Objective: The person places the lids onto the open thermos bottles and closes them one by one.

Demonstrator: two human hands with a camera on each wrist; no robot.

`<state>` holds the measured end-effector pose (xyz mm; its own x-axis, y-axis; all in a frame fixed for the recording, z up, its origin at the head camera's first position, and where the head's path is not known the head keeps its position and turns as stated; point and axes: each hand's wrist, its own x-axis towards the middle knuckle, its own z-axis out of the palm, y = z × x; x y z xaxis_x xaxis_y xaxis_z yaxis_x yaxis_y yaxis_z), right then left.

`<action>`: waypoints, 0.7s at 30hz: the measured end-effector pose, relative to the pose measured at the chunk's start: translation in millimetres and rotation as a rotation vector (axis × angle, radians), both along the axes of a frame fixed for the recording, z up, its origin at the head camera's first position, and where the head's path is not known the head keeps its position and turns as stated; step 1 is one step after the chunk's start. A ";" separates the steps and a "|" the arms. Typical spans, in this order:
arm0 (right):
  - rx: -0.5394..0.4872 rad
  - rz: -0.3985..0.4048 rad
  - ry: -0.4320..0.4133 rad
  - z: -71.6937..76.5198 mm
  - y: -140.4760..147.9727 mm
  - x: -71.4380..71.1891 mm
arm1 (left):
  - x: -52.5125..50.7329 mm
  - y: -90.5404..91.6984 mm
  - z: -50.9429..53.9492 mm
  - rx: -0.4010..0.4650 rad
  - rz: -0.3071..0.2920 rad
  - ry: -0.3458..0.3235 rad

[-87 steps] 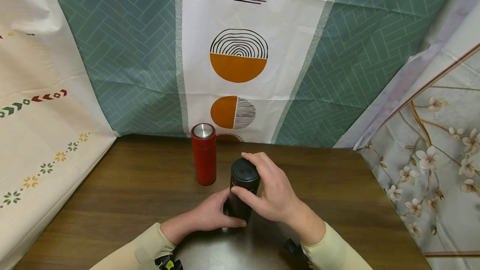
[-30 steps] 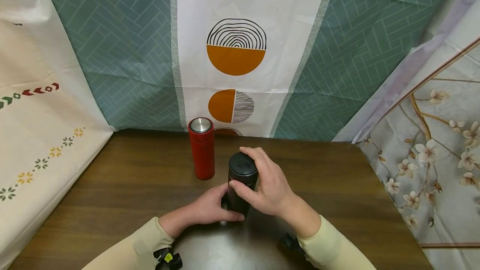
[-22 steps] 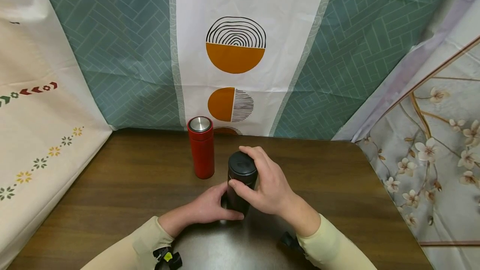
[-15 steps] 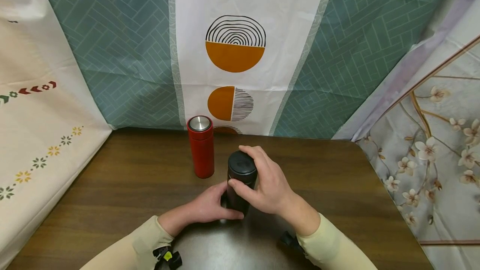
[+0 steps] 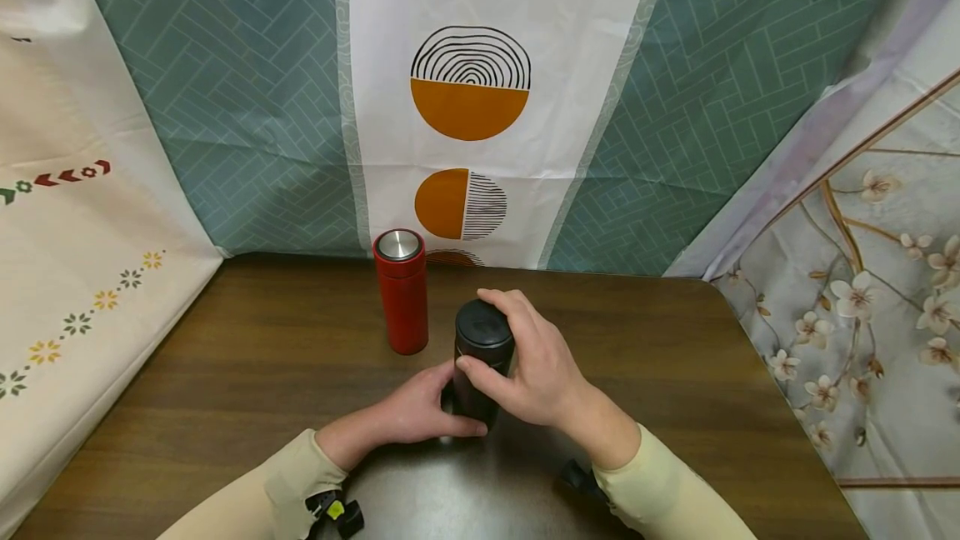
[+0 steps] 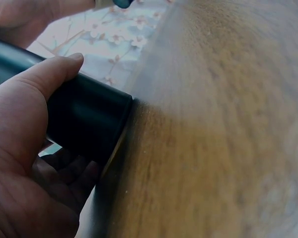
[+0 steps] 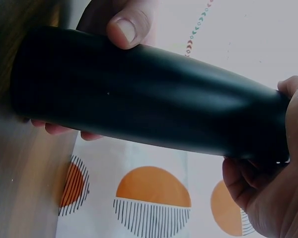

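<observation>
A black thermos bottle (image 5: 484, 327) with a black lid stands upright on the wooden table, in front of the person. Low on its body, the left hand (image 5: 423, 411) grips it, the thumb on the near side and the fingers curled behind, as the left wrist view also shows for the bottle's base (image 6: 92, 111). The right hand (image 5: 534, 369) holds the top around the lid, thumb at the left and fingers over the far side. In the right wrist view the bottle's smooth body (image 7: 149, 94) stretches between both hands.
A red thermos bottle (image 5: 405, 298) with a silver-topped lid stands behind and left of the black one. The brown wooden table (image 5: 225, 365) ends at a patterned cloth backdrop (image 5: 285, 107). Cloths also hang at the left and right sides.
The whole head view has shifted slightly, with the scene moving up in it. Both hands keep their hold on the black thermos bottle, and the red one stays put.
</observation>
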<state>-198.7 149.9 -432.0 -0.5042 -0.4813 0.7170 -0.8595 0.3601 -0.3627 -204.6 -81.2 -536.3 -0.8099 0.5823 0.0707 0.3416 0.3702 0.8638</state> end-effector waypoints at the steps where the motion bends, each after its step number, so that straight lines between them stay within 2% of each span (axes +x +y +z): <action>1: 0.002 -0.006 0.005 0.0 0.0 0.0 | 0.0 0.0 0.3 -0.001 -0.001 0.001; 8: -0.013 -0.028 0.041 -0.1 -0.7 0.6 | 0.3 -0.7 0.7 0.004 -0.012 -0.007; 15: -0.060 -0.017 0.004 -0.2 -0.8 2.0 | 2.4 0.6 3.5 0.017 -0.016 -0.013; 21: -0.079 -0.047 -0.011 -0.4 0.2 6.8 | 3.7 1.3 1.2 0.014 -0.018 -0.008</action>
<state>-191.9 150.0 -432.4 -0.5330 -0.3992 0.7460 -0.8381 0.3699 -0.4009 -200.9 -80.0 -535.1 -0.7997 0.5960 0.0725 0.3416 0.3523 0.8713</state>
